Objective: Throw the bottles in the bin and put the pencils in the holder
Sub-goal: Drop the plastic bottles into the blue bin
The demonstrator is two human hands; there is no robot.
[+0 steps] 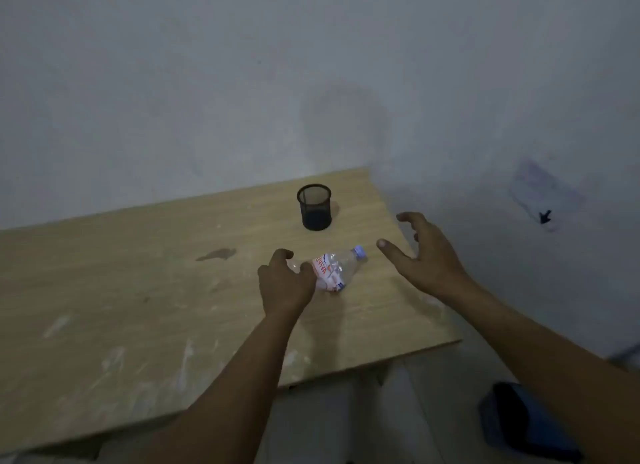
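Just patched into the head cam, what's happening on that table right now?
A person is working at a wooden table. Their left hand is curled around the base end of a crumpled plastic bottle lying on its side, cap pointing away to the right. The right hand hovers open just past the cap, touching nothing. A black mesh holder stands upright behind the bottle. No pencils are visible. A dark container, possibly the bin, sits on the floor at lower right.

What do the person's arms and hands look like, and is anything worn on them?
Both forearms are bare as far as the picture shows: no sleeves, gloves, watch, rings or bands can be seen. The left hand and the right hand are bare too, with short nails where they show. No marks or tattoos are visible, though the light is dim and the picture is a little blurred.
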